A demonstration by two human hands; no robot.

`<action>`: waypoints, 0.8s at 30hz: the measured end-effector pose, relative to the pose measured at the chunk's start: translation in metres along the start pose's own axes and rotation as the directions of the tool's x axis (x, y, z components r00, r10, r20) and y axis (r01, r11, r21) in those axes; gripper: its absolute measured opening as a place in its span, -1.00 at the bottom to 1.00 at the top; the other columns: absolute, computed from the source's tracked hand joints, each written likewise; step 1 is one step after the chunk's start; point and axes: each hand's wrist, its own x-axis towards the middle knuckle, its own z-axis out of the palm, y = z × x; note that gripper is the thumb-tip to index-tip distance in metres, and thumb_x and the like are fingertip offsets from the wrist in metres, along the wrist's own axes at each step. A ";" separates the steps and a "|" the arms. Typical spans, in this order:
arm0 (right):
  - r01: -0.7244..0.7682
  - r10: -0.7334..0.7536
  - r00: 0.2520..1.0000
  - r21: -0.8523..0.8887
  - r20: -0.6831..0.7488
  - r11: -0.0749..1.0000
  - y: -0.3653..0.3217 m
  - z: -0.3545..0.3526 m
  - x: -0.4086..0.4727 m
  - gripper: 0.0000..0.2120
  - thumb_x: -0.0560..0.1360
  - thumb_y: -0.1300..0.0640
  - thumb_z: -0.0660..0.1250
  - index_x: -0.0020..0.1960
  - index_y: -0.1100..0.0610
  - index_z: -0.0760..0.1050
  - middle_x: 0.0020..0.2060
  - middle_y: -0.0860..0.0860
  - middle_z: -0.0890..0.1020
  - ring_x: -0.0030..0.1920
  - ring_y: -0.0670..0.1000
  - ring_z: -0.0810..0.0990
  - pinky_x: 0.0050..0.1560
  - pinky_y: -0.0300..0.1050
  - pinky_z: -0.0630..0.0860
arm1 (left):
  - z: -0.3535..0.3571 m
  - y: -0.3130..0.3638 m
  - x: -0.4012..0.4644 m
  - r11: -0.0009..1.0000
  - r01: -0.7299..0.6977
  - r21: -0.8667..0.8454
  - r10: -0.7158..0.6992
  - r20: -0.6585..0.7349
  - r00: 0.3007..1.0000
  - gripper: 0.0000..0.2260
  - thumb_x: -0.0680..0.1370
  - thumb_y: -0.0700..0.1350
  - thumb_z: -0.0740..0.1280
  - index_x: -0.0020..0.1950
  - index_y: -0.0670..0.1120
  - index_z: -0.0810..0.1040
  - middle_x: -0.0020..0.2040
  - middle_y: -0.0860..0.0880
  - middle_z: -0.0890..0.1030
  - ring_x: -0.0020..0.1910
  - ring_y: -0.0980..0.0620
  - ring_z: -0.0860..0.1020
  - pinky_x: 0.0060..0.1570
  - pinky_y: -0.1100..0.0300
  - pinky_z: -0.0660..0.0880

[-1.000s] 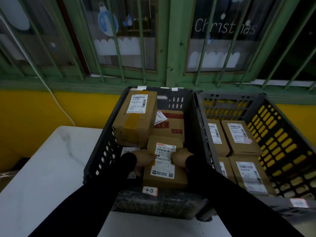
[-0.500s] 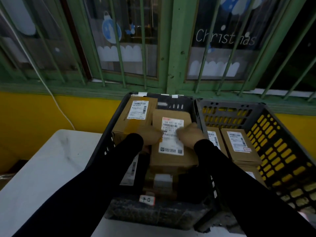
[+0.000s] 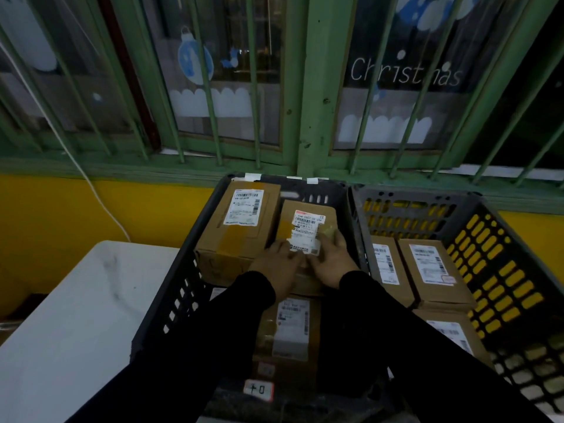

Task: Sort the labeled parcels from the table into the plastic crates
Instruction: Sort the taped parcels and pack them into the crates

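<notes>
A small brown labeled parcel (image 3: 308, 221) lies at the back right of the dark plastic crate (image 3: 171, 288), on top of other parcels. Both my hands are on it: my left hand (image 3: 276, 264) covers its near left edge and my right hand (image 3: 332, 257) lies over its label and right side. A bigger labeled box (image 3: 241, 227) stands beside it at the back left. Below my wrists, another labeled parcel (image 3: 290, 331) lies lower in the crate. My black sleeves hide the crate's front part.
A grey crate with yellow showing through its holes (image 3: 503, 270) stands directly to the right, holding several flat labeled parcels (image 3: 433, 270). The white marble-look table (image 3: 76, 300) extends to the left. Behind are a yellow wall, a white cable (image 3: 100, 203) and green window bars.
Both hands carried the small parcel from the crate's front up and back, then set it down at the back right beside the big box. The camera moved forward.
</notes>
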 end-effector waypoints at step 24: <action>0.161 -0.101 0.985 -0.533 0.141 0.831 -0.003 -0.008 0.043 -0.20 0.57 0.01 0.27 0.61 -0.11 -0.19 0.60 0.07 -0.21 0.57 0.26 -0.23 0.55 0.12 -0.06 | -0.012 -0.020 0.020 0.979 0.099 0.178 -0.080 -0.110 0.991 -0.48 0.66 -0.02 0.01 0.59 -0.16 0.02 0.56 -0.22 0.12 0.55 -0.23 0.02 0.51 -0.19 -0.11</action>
